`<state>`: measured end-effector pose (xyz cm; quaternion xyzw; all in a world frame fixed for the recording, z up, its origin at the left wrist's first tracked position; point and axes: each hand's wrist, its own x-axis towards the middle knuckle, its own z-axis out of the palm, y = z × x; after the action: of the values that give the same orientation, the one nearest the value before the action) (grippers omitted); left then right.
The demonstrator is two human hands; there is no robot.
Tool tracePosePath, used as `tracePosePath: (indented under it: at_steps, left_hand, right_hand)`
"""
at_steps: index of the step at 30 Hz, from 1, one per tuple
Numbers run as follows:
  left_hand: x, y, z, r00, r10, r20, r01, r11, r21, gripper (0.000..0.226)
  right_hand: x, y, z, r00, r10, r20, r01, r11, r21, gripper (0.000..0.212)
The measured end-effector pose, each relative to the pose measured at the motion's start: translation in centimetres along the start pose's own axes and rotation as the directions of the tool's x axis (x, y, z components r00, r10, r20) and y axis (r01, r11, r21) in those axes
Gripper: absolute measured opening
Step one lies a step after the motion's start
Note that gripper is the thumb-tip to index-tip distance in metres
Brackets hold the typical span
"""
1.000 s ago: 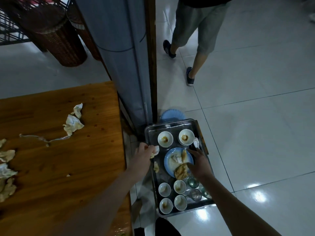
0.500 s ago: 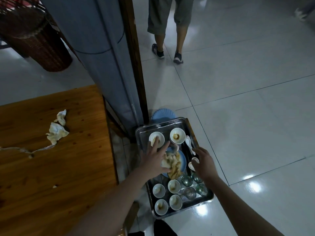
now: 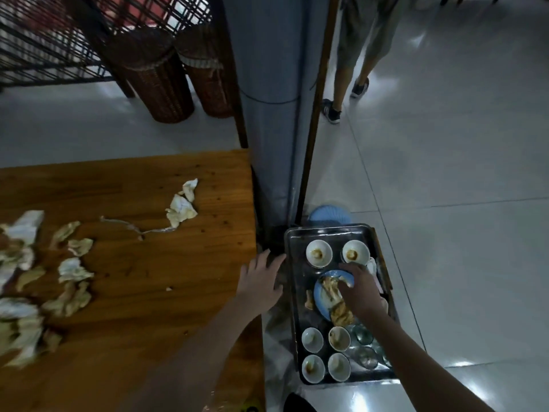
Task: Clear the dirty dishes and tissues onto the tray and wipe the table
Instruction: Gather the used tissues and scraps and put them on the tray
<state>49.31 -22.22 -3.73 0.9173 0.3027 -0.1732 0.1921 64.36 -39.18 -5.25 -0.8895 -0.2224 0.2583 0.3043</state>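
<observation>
A metal tray (image 3: pixel 292 292) stands low beside the wooden table (image 3: pixel 148 322). It holds several small white bowls (image 3: pixel 318 253), a blue plate (image 3: pixel 322 295) with crumpled tissues, and several glasses (image 3: pixel 364 336). My right hand (image 3: pixel 361 292) reaches down onto the blue plate, fingers among the tissues there; what it holds cannot be made out. My left hand (image 3: pixel 261 278) hovers between the table's right edge and the tray, fingers spread, holding nothing. Several dirty tissues (image 3: pixel 181 208) lie on the table, most at the left (image 3: pixel 32 292).
A grey pillar (image 3: pixel 267 99) and a wooden post (image 3: pixel 315 114) rise just behind the tray. A blue stool (image 3: pixel 329 214) sits behind the tray. A person's legs (image 3: pixel 350 75) stand on the tiled floor beyond. Wicker baskets (image 3: pixel 160 81) stand behind the table.
My left hand has drawn back off the tray toward the table's edge, fingers spread and empty. My right hand has moved from the tray's right side onto the blue plate. The view swung left.
</observation>
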Motion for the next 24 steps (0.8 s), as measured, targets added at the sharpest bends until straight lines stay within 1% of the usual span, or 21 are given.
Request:
tracePosePath:
  at_steps: [4, 7, 9, 14, 19, 24]
  left_hand:
    - [-2.1, -5.0, -1.7, 0.997, -0.072, -0.022, 0.070, 0.996, -0.049, 0.065]
    - [-3.7, -8.9, -2.9, 0.989, -0.144, -0.030, 0.141, 0.987, -0.076, 0.066]
    - [-4.7, -11.6, -3.5, 0.980, -0.193, -0.054, 0.187, 0.977, -0.100, 0.066]
    - [-6.7, -17.8, -5.0, 0.953, -0.289, -0.092, 0.274, 0.950, -0.148, 0.067]
    - [-8.2, -23.7, -5.9, 0.921, -0.373, -0.111, 0.357, 0.924, -0.139, 0.065]
    - [-8.7, -28.7, -6.3, 0.898, -0.421, -0.127, 0.402, 0.903, -0.152, 0.064]
  right_hand:
    - [0.3, -3.9, 3.0, 0.996, -0.068, 0.058, 0.069, 0.998, -0.011, 0.035]
    - [0.6, -7.5, 5.3, 0.986, -0.133, 0.101, 0.136, 0.990, -0.023, 0.034]
    - [0.9, -9.9, 6.9, 0.974, -0.179, 0.142, 0.187, 0.981, -0.046, 0.038]
    - [1.5, -15.8, 10.5, 0.946, -0.235, 0.224, 0.263, 0.959, -0.106, 0.046]
    - [2.4, -21.2, 14.7, 0.929, -0.278, 0.245, 0.306, 0.948, -0.083, 0.055]
    - [3.8, -26.2, 19.1, 0.921, -0.295, 0.255, 0.332, 0.937, -0.112, 0.063]
